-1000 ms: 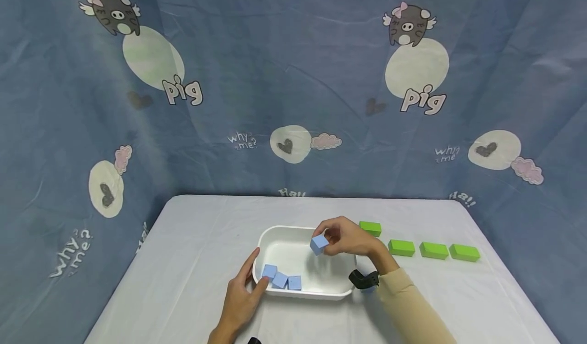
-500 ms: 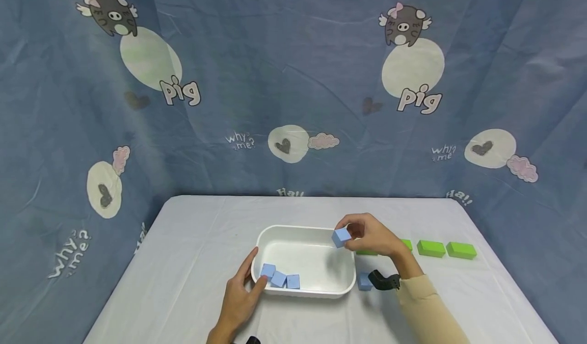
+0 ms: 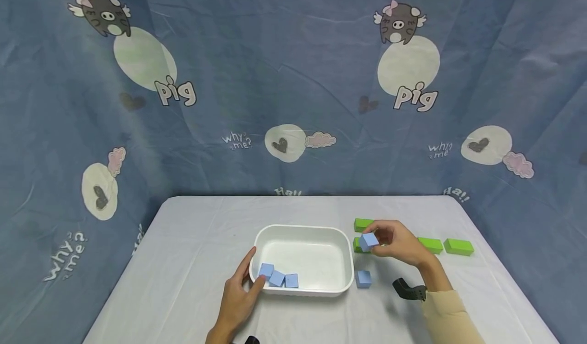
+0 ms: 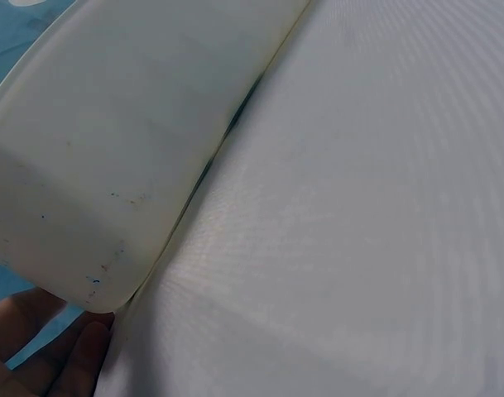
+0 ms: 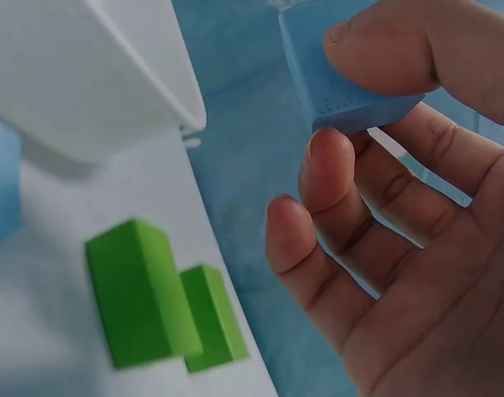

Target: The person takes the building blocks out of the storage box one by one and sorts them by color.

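My right hand (image 3: 403,244) pinches a light blue cube (image 3: 368,242) between thumb and fingers, raised above the table right of a white plastic tray (image 3: 316,262). In the right wrist view the thumb presses one face of the blue cube (image 5: 305,50), fingers behind it. My left hand (image 3: 237,298) holds the tray's near left corner, thumb at the front rim and fingers along the left side. Inside that corner lie three blue cubes (image 3: 277,278). Another blue cube (image 3: 364,279) sits on the table just right of the tray.
Green rectangular blocks stand right of the tray: one at the back (image 3: 362,225), one partly behind the held cube (image 3: 356,245), and two farther right, a nearer block (image 3: 431,245) and an end block (image 3: 458,246). A blue patterned cloth (image 3: 293,79) hangs behind the white table (image 3: 202,232).
My right hand has carried the blue cube rightward from over the tray to above the green blocks. The cube on the table has come into full view. My left hand stays at the tray.
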Demonstrator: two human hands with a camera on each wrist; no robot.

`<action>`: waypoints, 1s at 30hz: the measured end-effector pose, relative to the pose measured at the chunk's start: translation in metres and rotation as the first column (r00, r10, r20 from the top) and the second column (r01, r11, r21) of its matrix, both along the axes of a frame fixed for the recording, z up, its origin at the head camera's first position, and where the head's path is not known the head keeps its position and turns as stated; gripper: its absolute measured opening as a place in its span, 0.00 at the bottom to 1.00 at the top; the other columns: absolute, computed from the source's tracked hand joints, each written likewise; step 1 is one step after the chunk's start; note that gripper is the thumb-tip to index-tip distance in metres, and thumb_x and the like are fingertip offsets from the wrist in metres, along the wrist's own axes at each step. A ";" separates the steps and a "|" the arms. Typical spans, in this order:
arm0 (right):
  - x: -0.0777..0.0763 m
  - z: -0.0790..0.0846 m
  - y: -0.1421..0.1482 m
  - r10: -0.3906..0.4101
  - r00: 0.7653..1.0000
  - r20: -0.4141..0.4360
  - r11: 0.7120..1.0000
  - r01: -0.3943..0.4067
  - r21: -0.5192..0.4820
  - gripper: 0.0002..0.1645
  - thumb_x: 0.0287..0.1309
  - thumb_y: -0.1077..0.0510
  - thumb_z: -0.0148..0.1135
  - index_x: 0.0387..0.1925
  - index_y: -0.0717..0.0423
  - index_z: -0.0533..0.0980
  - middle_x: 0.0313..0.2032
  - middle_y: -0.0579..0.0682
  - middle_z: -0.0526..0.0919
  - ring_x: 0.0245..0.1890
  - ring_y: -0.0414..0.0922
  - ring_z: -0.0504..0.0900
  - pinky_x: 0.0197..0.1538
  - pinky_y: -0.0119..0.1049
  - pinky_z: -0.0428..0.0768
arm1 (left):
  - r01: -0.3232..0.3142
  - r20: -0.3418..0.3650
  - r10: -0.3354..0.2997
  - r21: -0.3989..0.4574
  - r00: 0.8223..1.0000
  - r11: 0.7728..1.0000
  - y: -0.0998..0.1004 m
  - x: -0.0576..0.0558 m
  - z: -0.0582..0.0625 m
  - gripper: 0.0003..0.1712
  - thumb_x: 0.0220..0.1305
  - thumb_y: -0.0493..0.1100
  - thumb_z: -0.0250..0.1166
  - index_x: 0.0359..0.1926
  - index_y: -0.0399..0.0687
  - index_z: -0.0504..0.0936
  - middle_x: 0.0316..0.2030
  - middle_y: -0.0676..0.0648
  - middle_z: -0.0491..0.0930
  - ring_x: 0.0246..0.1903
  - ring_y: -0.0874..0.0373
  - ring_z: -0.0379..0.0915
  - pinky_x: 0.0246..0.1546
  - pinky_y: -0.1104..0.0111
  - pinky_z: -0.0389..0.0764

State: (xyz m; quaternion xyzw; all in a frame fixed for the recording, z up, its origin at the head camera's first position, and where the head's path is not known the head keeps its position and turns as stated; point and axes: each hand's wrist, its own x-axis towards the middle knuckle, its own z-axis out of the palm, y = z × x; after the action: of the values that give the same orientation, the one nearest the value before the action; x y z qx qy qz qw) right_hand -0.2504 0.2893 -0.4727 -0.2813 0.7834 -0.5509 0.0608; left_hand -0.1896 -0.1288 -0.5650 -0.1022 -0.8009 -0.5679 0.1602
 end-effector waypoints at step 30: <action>0.052 -0.039 0.033 -0.275 0.953 0.127 0.955 0.255 0.153 0.25 0.46 0.69 0.78 0.48 0.65 0.81 0.34 0.55 0.80 0.31 0.43 0.76 0.33 0.33 0.78 | 0.002 0.028 -0.001 -0.029 1.000 1.000 -0.002 -0.002 -0.001 0.39 0.65 0.40 0.71 0.75 0.48 0.68 0.64 0.37 0.75 0.64 0.46 0.72 0.61 0.85 0.63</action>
State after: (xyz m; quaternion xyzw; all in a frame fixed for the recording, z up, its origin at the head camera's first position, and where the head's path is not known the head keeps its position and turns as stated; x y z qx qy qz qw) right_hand -0.1979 0.3225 -0.5121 -0.1274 0.8429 -0.5190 0.0627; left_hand -0.1913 -0.1310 -0.5664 -0.0970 -0.8111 -0.5578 0.1472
